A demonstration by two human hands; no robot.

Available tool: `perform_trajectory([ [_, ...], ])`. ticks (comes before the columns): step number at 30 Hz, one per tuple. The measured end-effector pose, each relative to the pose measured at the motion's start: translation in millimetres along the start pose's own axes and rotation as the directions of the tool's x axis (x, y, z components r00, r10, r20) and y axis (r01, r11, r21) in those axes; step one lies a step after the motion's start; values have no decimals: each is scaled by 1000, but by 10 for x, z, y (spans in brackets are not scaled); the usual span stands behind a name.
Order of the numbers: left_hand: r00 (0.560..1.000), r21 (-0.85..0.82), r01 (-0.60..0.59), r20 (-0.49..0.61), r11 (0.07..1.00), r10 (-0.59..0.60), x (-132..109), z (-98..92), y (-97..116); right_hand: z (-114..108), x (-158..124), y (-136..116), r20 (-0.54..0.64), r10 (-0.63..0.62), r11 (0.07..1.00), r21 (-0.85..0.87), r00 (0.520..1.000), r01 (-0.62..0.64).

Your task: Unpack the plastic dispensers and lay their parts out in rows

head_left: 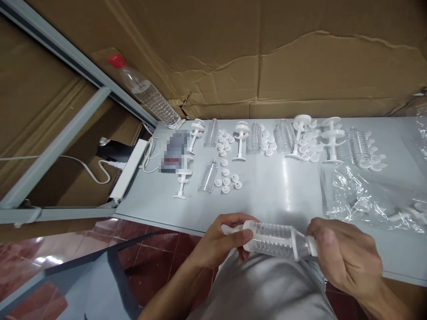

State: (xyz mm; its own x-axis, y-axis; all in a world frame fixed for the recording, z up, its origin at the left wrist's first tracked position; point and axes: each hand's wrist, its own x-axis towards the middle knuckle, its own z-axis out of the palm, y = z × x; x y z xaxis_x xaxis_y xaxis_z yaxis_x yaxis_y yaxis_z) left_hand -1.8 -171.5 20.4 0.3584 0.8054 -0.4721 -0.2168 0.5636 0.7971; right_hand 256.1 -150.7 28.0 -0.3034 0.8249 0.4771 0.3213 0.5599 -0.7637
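A clear ribbed plastic tube with white end parts [275, 238] lies level between my hands, just over the table's front edge. Wrapped round its left end, at the white collar, are the fingers of my left hand [227, 238]; a white tip pokes out there. My right hand [348, 258] is closed on the white piece at the tube's narrow right end. Beyond them on the grey table [267, 191] are clear ribbed tubes [208, 176], white plungers [240, 140] and small white caps [226, 181], laid out in groups.
At the back left stands a water bottle with a red cap [150, 98]. A power strip [129, 171] with white cables lies along the table's left edge, near a blurred dark object [175, 151]. Clear plastic bags [373, 200] with white parts cover the right side. Cardboard rises behind.
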Motion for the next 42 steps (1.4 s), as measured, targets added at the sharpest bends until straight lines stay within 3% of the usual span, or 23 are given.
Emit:
perform_trajectory([
  [4, 996, -137, 82, -22, 987, -86, 6, -46, -103, -53, 54, 9, 102, -110, 993, -22, 989, 112],
  [8, 976, -141, 208, 98, 968, -195, -50, -69, -137, -86, 37, 24, 137, -222, 972, -44, 965, 230],
  [10, 999, -4, 32, 38, 999, -32, -87, -70, -103, -81, 19, 19, 114, -184, 981, -43, 976, 190],
  [11, 989, 104, -145, 4, 984, 146, -99, -64, -82, -71, 9, 9, 101, -114, 992, -35, 988, 118],
  [12, 938, 225, -338, 3, 914, 346, -104, -52, -64, -56, -2, -6, 92, -23, 1000, -18, 996, 25],
  [14, 753, 412, -622, 84, 666, 652, -94, -14, -52, -17, -26, -49, 64, 142, 989, 42, 988, -145],
  [16, 615, 468, -735, 157, 490, 773, -77, 36, -72, 21, -47, -102, 22, 249, 963, 97, 968, -250],
  [17, 603, 473, -741, 158, 476, 782, -74, 59, -88, 34, -51, -128, -11, 270, 957, 116, 963, -267],
  [19, 668, 450, -686, 77, 572, 740, -81, 92, -115, 44, -41, -165, -53, 267, 958, 126, 962, -259],
  [20, 737, 404, -622, 11, 671, 676, -89, 96, -120, 39, -28, -174, -49, 243, 965, 115, 969, -237],
  [22, 904, 204, -397, -78, 895, 420, -99, 76, -113, 7, 8, -171, -27, 136, 988, 78, 990, -133],
  [24, 995, -44, -104, -3, 994, 104, -96, 26, -90, -52, 40, -144, 45, -2, 999, 48, 999, 0],
  [26, 990, -172, 106, 109, 979, -88, -91, -28, -67, -128, 55, -106, 163, -94, 995, 41, 982, 88],
  [27, 987, -183, 137, 113, 973, -118, -93, -47, -58, -165, 55, -87, 230, -102, 995, 39, 968, 96],
  [29, 998, -127, 69, 23, 990, -67, -111, -56, -50, -220, 40, -57, 312, -38, 999, 19, 949, 34],
  [31, 985, 61, -141, -88, 988, 146, -129, -24, -53, -234, 14, -45, 301, 89, 996, 1, 949, -94],
  [32, 948, 190, -284, -91, 940, 305, -131, 4, -58, -226, 0, -45, 273, 158, 986, 5, 949, -165],
  [34, 801, 410, -548, 7, 729, 598, -121, 68, -73, -189, -23, -56, 198, 291, 954, 13, 936, -300],
  [36, 667, 484, -685, 116, 544, 736, -101, 124, -89, -150, -34, -71, 130, 363, 930, 12, 923, -367],
  [37, 665, 486, -687, 119, 541, 737, -94, 145, -94, -137, -33, -77, 96, 368, 929, 7, 925, -370],
  [39, 782, 437, -563, 6, 701, 624, -87, 164, -97, -135, -20, -82, 35, 296, 955, -5, 955, -296],
  [41, 936, 258, -301, -103, 918, 336, -79, 153, -94, -166, 10, -75, 0, 138, 990, -32, 990, -138],
  [42, 980, 133, -156, -103, 979, 171, -68, 138, -94, -191, 29, -68, 7, 41, 998, -57, 999, -41],
])
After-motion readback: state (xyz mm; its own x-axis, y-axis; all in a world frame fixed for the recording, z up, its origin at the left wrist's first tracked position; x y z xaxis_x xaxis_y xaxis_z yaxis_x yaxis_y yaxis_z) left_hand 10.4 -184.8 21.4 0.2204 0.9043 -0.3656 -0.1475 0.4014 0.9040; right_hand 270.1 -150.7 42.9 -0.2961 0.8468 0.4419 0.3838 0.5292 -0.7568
